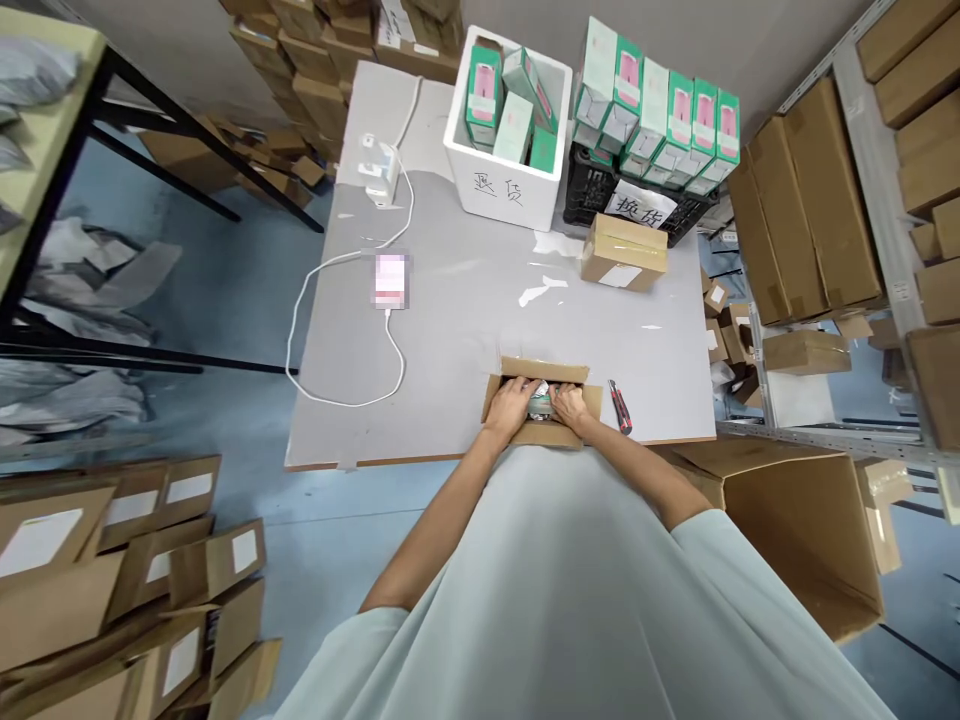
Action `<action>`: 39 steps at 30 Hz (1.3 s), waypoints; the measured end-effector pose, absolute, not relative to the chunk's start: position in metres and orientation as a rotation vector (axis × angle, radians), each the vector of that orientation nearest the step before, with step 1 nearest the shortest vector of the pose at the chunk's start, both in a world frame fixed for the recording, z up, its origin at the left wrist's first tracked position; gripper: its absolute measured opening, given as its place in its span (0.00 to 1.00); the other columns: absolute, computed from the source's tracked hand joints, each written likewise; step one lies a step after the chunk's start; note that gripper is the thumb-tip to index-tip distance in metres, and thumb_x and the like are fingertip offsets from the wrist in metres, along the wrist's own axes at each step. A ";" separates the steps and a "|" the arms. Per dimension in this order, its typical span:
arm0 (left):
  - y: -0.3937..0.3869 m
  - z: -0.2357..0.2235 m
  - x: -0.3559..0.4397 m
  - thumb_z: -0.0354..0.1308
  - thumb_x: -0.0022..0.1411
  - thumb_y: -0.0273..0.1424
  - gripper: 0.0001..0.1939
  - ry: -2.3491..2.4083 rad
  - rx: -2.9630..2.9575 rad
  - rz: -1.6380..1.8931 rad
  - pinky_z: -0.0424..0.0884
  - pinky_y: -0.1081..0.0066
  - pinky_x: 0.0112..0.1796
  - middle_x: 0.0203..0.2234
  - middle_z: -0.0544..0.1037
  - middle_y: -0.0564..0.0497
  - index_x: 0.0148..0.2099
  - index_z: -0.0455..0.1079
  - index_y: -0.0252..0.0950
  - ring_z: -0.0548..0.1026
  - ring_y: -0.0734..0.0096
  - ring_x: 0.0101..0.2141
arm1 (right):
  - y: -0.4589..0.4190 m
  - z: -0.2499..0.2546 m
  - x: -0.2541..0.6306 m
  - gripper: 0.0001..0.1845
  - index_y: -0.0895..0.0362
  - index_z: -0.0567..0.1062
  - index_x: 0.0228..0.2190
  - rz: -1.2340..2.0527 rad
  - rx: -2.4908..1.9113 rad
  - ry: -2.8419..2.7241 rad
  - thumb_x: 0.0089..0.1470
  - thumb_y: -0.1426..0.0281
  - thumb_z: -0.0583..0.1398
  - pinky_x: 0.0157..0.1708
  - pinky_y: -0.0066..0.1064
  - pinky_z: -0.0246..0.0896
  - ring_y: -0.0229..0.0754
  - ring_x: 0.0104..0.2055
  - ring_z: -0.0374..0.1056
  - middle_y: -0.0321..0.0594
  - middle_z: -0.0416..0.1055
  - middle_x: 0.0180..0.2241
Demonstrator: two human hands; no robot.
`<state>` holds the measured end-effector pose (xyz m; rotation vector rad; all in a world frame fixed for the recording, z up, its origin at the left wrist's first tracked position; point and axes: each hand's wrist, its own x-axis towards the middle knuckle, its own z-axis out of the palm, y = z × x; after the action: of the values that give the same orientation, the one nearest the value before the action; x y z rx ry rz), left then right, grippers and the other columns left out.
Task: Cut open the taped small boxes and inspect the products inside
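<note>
My left hand [511, 408] and right hand [570, 406] both reach inside the open cardboard box [546, 433] at the tabletop's near edge, fingers curled over the wrapped item [540, 402] in it; how wide each grip stands I cannot tell. Just right of the box lies a red-and-black cutter [620, 408]. Across the grey tabletop [450, 350] I see a cabled phone [390, 281], a white bin [506, 195] of green-and-white boxes and a taped carton [624, 254]. Shelving [892, 200] stands to the right.

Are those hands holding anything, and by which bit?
The left hand and right hand are in the open box, at either side of something greenish-white. I can't tell if they grip it.
</note>
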<state>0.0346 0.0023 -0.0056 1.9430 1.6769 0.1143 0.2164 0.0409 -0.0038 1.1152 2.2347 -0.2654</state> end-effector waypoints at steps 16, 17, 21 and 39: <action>0.018 -0.006 0.024 0.51 0.71 0.17 0.35 1.498 1.727 0.296 0.71 0.52 0.68 0.60 0.84 0.40 0.70 0.83 0.43 0.78 0.46 0.63 | 0.037 0.042 0.214 0.36 0.67 0.70 0.66 -0.445 1.147 2.157 0.70 0.58 0.72 0.60 0.45 0.76 0.64 0.60 0.83 0.70 0.83 0.56; 0.018 -0.004 0.026 0.50 0.71 0.17 0.35 1.519 1.730 0.289 0.72 0.51 0.67 0.61 0.84 0.39 0.72 0.82 0.42 0.78 0.45 0.63 | 0.043 0.044 0.219 0.36 0.65 0.70 0.66 -0.456 1.155 2.162 0.69 0.58 0.73 0.62 0.46 0.75 0.65 0.62 0.81 0.70 0.82 0.58; 0.022 0.004 0.034 0.47 0.74 0.18 0.37 1.559 1.791 0.288 0.72 0.49 0.68 0.66 0.80 0.35 0.78 0.76 0.39 0.74 0.43 0.67 | 0.069 0.047 0.237 0.36 0.62 0.70 0.67 -0.494 1.208 2.179 0.68 0.60 0.73 0.69 0.46 0.70 0.65 0.69 0.75 0.68 0.77 0.65; 0.022 -0.036 0.003 0.73 0.67 0.33 0.45 1.463 1.965 0.475 0.53 0.33 0.80 0.82 0.60 0.27 0.82 0.66 0.34 0.57 0.30 0.82 | 0.053 0.082 0.229 0.24 0.64 0.75 0.62 -0.441 1.449 2.416 0.71 0.65 0.66 0.60 0.43 0.75 0.60 0.61 0.79 0.59 0.78 0.60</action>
<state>0.0033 0.0224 -0.0364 1.9655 1.4628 0.4749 0.2292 0.0532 0.0818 1.4494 2.4165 -0.4414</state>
